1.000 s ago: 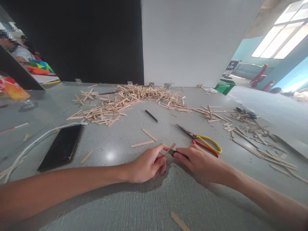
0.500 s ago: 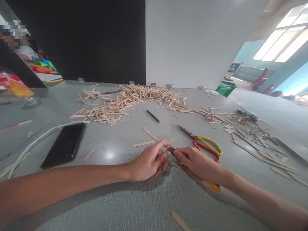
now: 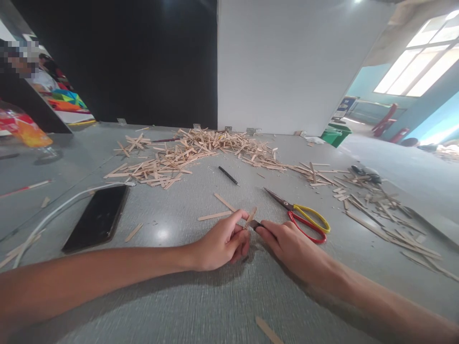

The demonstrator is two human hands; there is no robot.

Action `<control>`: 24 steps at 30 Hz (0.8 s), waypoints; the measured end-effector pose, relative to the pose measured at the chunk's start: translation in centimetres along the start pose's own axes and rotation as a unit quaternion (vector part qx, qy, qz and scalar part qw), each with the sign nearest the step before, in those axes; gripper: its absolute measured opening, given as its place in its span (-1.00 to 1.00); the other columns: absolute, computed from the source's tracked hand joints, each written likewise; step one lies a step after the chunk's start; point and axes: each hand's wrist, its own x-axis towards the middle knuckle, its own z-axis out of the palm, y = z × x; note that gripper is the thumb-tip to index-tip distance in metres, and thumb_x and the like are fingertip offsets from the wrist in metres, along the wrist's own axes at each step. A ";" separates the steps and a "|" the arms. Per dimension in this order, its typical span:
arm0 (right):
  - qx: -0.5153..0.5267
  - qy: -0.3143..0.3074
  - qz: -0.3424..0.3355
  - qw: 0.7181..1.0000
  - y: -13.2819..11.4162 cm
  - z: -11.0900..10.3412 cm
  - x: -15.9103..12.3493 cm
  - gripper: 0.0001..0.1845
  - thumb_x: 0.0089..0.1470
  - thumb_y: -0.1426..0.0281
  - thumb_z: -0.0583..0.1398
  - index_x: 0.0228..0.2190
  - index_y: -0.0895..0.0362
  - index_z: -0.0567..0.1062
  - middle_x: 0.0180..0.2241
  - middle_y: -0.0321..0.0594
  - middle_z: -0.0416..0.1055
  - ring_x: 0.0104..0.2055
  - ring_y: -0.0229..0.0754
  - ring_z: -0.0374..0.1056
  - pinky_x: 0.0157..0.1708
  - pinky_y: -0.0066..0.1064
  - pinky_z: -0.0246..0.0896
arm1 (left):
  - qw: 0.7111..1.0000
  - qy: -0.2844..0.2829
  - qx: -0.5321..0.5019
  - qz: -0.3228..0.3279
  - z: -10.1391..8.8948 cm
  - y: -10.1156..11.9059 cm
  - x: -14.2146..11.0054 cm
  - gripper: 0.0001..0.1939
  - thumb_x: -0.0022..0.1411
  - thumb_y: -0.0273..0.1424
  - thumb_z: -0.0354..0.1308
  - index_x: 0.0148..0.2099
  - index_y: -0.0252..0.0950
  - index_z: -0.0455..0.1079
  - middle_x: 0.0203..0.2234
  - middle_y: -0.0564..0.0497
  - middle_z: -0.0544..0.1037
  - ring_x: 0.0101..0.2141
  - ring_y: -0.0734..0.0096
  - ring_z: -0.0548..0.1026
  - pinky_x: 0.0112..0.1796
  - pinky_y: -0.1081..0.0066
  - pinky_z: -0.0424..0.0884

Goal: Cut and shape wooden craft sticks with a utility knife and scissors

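Note:
In the head view, my left hand pinches a wooden craft stick upright and tilted between thumb and fingers. My right hand is closed around a utility knife, whose dark blade meets the stick near the left fingertips. Most of the knife's handle is hidden under the right hand. Two loose craft sticks lie just beyond the left hand. Scissors with one yellow and one red handle rest beyond the right hand, and a black pen lies farther off.
A heap of craft sticks spreads along the back by the panels. To the left lie a phone and a white cable. Wood scraps are scattered at right. One stick is near the front; a bottle stands far left.
My right hand has turned and lifted slightly; the orange part seen below it earlier is now hidden. The blade has shifted a little left along the stick. My left hand holds nearly still.

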 end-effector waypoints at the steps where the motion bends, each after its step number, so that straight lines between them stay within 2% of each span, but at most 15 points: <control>1: 0.029 -0.006 0.004 1.000 -0.1 -0.2 0.1 -0.55 0.48 0.23 -0.02 -0.45 0.08 0.38 -0.59 -0.39 0.23 -0.52 -0.24 0.12 -0.47 -0.34 -0.06 | 1.000 0.001 -0.004 0.001 0.1 0.0 0.0 -0.78 0.54 -0.18 -0.02 0.01 -0.20 0.13 -0.50 0.16 0.43 -0.63 0.55 0.28 -0.60 0.54 0.21; 6: 0.183 -0.051 0.049 0.981 -0.6 -0.6 0.3 -0.50 0.46 0.17 -0.03 -0.52 0.07 0.27 -0.60 -0.43 0.15 -0.54 -0.28 0.02 -0.52 -0.39 -0.08 | 0.999 0.013 -0.023 0.022 0.2 0.2 -0.2 -0.75 0.53 -0.14 -0.01 -0.01 -0.20 0.11 -0.49 0.16 0.43 -0.63 0.57 0.26 -0.60 0.55 0.19; 10: 0.268 -0.095 0.103 0.953 -1.5 -0.5 0.2 -0.50 0.45 0.10 -0.06 -0.48 0.07 0.30 -0.62 -0.43 0.14 -0.58 -0.29 0.05 -0.58 -0.43 -0.09 | 0.999 0.010 -0.034 0.022 0.2 0.3 -0.2 -0.82 0.54 -0.22 -0.03 0.00 -0.20 0.11 -0.49 0.16 0.41 -0.64 0.59 0.24 -0.61 0.57 0.16; 14: 0.299 -0.140 0.094 0.939 -2.8 -0.5 0.1 -0.54 0.42 0.12 -0.04 -0.48 0.07 0.28 -0.61 -0.44 0.11 -0.57 -0.30 0.00 -0.60 -0.44 -0.09 | 0.998 -0.006 -0.056 0.013 0.1 0.2 -0.1 -0.84 0.45 -0.34 0.09 -0.02 -0.21 0.16 -0.54 0.20 0.39 -0.63 0.60 0.20 -0.61 0.59 0.10; 17: 0.303 -0.122 0.120 0.938 -3.0 -1.2 0.1 -0.53 0.42 0.13 -0.05 -0.50 0.05 0.24 -0.65 -0.46 0.08 -0.63 -0.32 -0.03 -0.63 -0.44 -0.12 | 0.999 0.012 -0.043 0.011 0.1 0.2 0.0 -0.81 0.49 -0.28 0.05 0.01 -0.22 0.15 -0.51 0.15 0.45 -0.62 0.57 0.27 -0.60 0.57 0.16; 19: 0.285 -0.092 0.134 0.945 -2.6 -1.6 0.1 -0.51 0.44 0.13 -0.09 -0.51 0.04 0.21 -0.69 -0.47 0.08 -0.66 -0.31 -0.01 -0.62 -0.42 -0.11 | 0.999 0.024 -0.029 0.011 0.1 0.3 0.0 -0.75 0.53 -0.17 -0.02 0.05 -0.22 0.12 -0.47 0.11 0.49 -0.62 0.55 0.30 -0.59 0.54 0.20; 20: 0.251 -0.067 0.124 0.958 -2.3 -1.8 0.1 -0.50 0.45 0.13 -0.10 -0.52 0.04 0.21 -0.69 -0.46 0.10 -0.65 -0.30 0.02 -0.60 -0.41 -0.10 | 0.999 0.025 -0.026 0.012 0.1 0.3 0.0 -0.71 0.53 -0.13 -0.04 0.06 -0.23 0.12 -0.46 0.10 0.50 -0.62 0.55 0.31 -0.58 0.53 0.22; 22: 0.134 -0.003 0.082 0.988 -1.5 -1.9 0.1 -0.51 0.46 0.14 -0.06 -0.51 0.04 0.24 -0.65 -0.41 0.17 -0.59 -0.26 0.08 -0.54 -0.38 -0.10 | 0.999 0.026 -0.022 0.015 0.0 0.3 0.1 -0.65 0.53 -0.07 -0.04 0.09 -0.24 0.15 -0.43 0.07 0.52 -0.62 0.55 0.32 -0.57 0.52 0.22; 24: 0.008 0.044 0.042 0.998 -0.7 -1.8 0.0 -0.53 0.46 0.12 -0.02 -0.47 0.05 0.31 -0.61 -0.35 0.26 -0.53 -0.21 0.15 -0.50 -0.36 -0.13 | 0.999 0.026 -0.017 0.020 -0.1 0.2 0.1 -0.61 0.52 -0.05 -0.02 0.11 -0.26 0.21 -0.41 0.04 0.53 -0.61 0.55 0.32 -0.57 0.51 0.22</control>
